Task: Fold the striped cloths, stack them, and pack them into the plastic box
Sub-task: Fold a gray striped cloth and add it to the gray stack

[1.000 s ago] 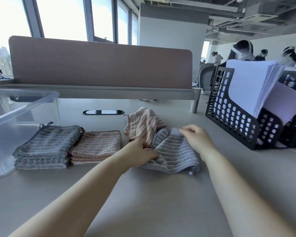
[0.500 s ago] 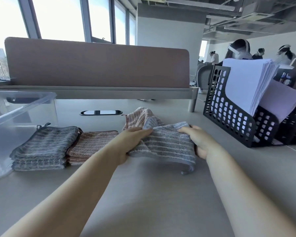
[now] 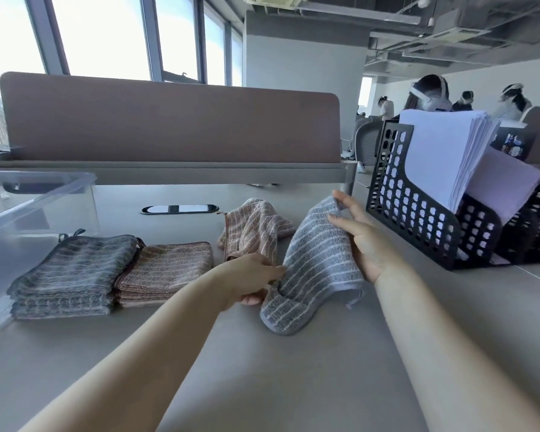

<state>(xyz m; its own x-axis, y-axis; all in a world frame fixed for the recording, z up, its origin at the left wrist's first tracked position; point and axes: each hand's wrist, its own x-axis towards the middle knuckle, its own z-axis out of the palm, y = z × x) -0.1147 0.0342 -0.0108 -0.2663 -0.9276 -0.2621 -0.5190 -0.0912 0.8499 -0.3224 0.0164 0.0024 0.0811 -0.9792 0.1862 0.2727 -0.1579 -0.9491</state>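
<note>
Grey striped cloth [image 3: 318,263] unfolded, half lifted off counter [image 3: 293,369]. Left hand [image 3: 250,282] grips near edge; right hand [image 3: 359,238] pinches far corner. Pink cloth [image 3: 256,229] crumpled just behind. Folded grey pile [image 3: 72,272] and folded pink pile [image 3: 166,272] side by side near plastic box [image 3: 38,194], unpacked. Roughly midway.

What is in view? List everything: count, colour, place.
plastic box: one, clear, far left
grey striped cloth: one, grey-blue, held up, lower corner on desk
pink striped cloth: one, pink, crumpled behind it
folded grey stack: one, dark grey, beside plastic box
folded pink stack: one, pink-brown, touching grey stack's right
file rack: one, black, right, holding white paper
divider: one, brown, behind
left hand: grips grey cloth's lower edge
right hand: pinches its top corner
</note>
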